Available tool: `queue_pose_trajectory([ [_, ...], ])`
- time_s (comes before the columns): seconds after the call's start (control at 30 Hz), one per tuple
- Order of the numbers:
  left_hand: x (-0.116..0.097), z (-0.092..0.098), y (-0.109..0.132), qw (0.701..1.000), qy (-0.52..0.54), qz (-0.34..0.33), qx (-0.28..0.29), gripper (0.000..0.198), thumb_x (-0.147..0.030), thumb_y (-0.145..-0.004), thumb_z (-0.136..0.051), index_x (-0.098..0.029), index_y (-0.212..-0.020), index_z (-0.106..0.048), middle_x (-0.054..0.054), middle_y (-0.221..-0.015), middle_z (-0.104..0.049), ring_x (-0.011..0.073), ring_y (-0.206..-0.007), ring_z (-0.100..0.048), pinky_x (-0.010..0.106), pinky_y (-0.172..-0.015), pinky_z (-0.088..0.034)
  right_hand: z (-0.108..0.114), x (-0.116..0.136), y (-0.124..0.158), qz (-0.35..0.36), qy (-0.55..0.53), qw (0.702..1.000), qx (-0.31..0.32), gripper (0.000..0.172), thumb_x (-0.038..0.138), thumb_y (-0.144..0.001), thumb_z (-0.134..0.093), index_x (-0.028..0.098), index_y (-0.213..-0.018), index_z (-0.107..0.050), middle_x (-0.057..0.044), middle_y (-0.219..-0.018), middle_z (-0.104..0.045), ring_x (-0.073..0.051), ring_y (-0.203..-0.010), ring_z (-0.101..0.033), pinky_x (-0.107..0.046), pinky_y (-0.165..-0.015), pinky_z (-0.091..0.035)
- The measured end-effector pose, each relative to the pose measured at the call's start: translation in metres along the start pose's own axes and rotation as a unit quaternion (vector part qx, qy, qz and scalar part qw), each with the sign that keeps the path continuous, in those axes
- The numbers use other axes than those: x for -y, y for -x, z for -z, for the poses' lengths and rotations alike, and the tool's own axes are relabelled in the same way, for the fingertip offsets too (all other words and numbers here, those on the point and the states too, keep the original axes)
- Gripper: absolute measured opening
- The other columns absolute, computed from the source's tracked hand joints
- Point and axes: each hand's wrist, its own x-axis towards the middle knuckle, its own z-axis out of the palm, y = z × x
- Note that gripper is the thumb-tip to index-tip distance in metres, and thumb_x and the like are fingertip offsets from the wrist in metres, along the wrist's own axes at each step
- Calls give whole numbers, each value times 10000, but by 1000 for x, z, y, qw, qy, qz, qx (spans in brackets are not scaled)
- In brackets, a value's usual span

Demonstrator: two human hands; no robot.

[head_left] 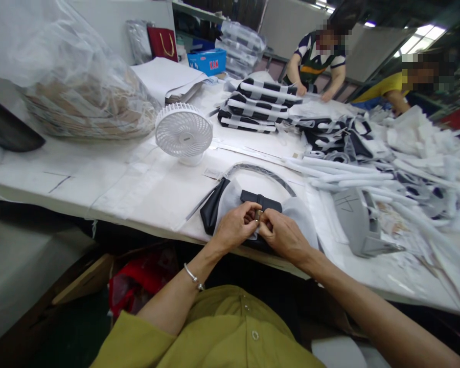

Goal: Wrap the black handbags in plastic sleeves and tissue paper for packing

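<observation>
So a small gold-coloured metal piece (258, 215) is pinched between the fingertips of the left hand (235, 225) and right hand (284, 232), right over a black leather handbag with whitish wrapping (261, 199) laid at the white table's (138, 191) near edge. Past that, a round white plastic fan (184, 134) is parked, with black-and-white wrapped bundles (253, 106) piled further back.

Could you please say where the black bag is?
In the head view, the black bag is below and right of the fan, at the table's near edge.
</observation>
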Motion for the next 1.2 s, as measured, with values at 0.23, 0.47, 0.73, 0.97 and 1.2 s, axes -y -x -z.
queue_pose_trajectory([
  [0.23, -2, 2, -1, 999, 38, 4, 24, 436, -118, -750, -638, -204, -1177, -611, 21, -955, -706, 144, -841, -665, 265, -788, -553, 11, -5, -5, -60, -150, 987, -19, 121, 246, -797, -473, 203, -705, -539, 14, -635, -584, -139, -589, -516, -259, -583, -385],
  [0.47, 2, 3, -3, 997, 74, 30, 21, 330, -129, -784, -636, -198, -1105, -612, 2, -887, -683, 133, -817, -652, 253, -753, -531, 23, 3, -12, -258, -307, 914, 58, 205, 345, -817, -555, 183, -700, -598, 46, -450, -539, -92, -380, -462, -192, -391, -362],
  [0.73, 2, 4, -2, 995, 101, 15, 1, 303, -96, -816, -613, -186, -1099, -556, 9, -912, -691, 131, -847, -673, 255, -790, -529, 25, -6, -12, -270, -446, 843, 133, 268, 381, -831, -585, 153, -696, -627, 37, -490, -583, -38, -302, -372, -162, -314, -279],
  [0.97, 7, -1, 12, 994, -29, -77, -70, 177, -124, -874, -561, -217, -1022, -590, 16, -950, -688, 146, -899, -664, 275, -849, -533, 32, -6, -17, -325, -564, 716, 253, 169, 291, -810, -639, 132, -759, -661, 33, -506, -586, -19, -289, -336, -126, -272, -188],
  [1.2, 14, -6, 20, 983, -68, -117, -124, 112, -134, -885, -560, -227, -945, -575, 0, -867, -678, 139, -830, -657, 259, -797, -525, 27, 9, -7, -381, -644, 623, 229, 131, 178, -879, -585, 92, -841, -676, -20, -601, -646, -18, -328, -391, -105, -283, -248],
])
